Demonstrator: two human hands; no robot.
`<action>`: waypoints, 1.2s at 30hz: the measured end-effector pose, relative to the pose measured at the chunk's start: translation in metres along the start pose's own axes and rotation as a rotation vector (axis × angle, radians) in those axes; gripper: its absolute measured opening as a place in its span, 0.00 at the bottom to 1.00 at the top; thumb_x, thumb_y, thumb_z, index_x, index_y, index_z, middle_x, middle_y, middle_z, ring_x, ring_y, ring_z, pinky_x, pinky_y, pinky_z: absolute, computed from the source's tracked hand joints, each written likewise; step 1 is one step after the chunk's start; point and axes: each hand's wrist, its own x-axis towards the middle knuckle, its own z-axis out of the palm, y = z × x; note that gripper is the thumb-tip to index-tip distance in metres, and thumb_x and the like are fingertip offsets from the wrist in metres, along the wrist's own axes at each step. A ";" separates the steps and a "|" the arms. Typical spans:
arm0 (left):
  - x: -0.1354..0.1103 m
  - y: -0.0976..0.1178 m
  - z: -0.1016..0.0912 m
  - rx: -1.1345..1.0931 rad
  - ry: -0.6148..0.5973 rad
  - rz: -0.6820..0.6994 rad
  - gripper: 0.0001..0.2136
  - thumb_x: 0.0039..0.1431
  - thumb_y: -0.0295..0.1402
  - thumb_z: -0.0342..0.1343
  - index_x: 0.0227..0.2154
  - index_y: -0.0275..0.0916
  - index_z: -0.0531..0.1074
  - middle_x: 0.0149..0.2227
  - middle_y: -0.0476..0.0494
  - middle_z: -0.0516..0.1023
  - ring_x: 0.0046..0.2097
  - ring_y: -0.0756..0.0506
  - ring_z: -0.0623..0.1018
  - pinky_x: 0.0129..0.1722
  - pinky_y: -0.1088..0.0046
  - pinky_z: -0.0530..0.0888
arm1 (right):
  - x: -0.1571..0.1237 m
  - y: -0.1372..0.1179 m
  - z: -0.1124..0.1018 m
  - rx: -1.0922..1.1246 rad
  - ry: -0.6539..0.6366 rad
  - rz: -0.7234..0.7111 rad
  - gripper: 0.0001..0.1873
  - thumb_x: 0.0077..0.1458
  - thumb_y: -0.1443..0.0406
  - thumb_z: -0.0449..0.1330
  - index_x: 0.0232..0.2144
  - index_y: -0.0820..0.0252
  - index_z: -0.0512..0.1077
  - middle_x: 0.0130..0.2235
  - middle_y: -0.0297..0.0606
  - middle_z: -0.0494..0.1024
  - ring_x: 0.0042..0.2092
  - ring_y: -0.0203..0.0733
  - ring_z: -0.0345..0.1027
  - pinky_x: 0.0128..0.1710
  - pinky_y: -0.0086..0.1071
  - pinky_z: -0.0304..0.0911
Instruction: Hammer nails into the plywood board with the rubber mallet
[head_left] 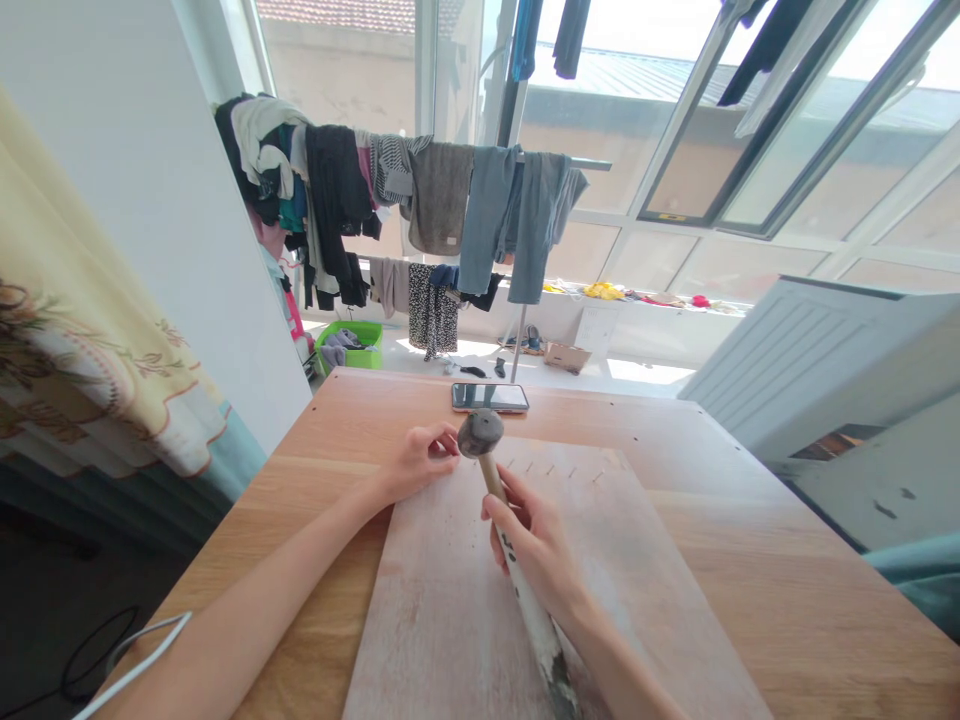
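My right hand (529,525) grips the pale, worn handle of a rubber mallet (480,434). The mallet's dark, rounded head is up beside the fingers of my left hand (424,462). My left thumb and forefinger are pinched together at the far left part of a wooden board (442,600); what they hold, if anything, is too small or hidden. Several thin nails (550,470) stand in a row along the board's far edge, to the right of the mallet head. Part of that row is hidden behind the mallet and my right hand.
Beneath the board is a wooden table (712,530), with a phone (490,398) lying near its far edge. Beyond stand a laundry rack with clothes (442,200) and a green basket (350,345). A curtain (112,380) hangs left; a white cable (150,655) runs by my left forearm.
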 end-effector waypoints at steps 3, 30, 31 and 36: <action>0.000 0.000 0.000 -0.009 -0.001 0.004 0.08 0.51 0.27 0.57 0.36 0.37 0.74 0.31 0.49 0.80 0.33 0.49 0.77 0.36 0.75 0.73 | 0.000 0.002 0.001 -0.054 -0.009 0.027 0.21 0.61 0.61 0.56 0.55 0.59 0.70 0.29 0.27 0.69 0.16 0.25 0.59 0.14 0.23 0.55; -0.026 0.022 -0.016 0.359 0.072 -0.019 0.13 0.57 0.37 0.57 0.45 0.41 0.72 0.48 0.42 0.77 0.51 0.40 0.76 0.53 0.60 0.73 | -0.102 0.017 -0.054 0.133 0.445 0.247 0.25 0.49 0.47 0.68 0.44 0.55 0.74 0.36 0.38 0.82 0.37 0.50 0.78 0.35 0.39 0.77; -0.038 0.027 -0.020 0.422 0.079 -0.028 0.12 0.60 0.37 0.55 0.45 0.41 0.72 0.49 0.41 0.76 0.52 0.39 0.76 0.55 0.58 0.72 | -0.108 0.016 -0.059 0.005 0.436 0.231 0.26 0.48 0.47 0.68 0.44 0.55 0.75 0.37 0.39 0.83 0.37 0.51 0.79 0.36 0.40 0.77; -0.117 0.048 -0.032 0.572 0.078 -0.068 0.12 0.64 0.39 0.51 0.48 0.44 0.71 0.56 0.41 0.72 0.54 0.39 0.76 0.53 0.59 0.75 | -0.153 0.044 -0.122 -0.929 0.522 -0.075 0.20 0.59 0.50 0.57 0.50 0.49 0.76 0.47 0.41 0.81 0.39 0.49 0.80 0.39 0.38 0.77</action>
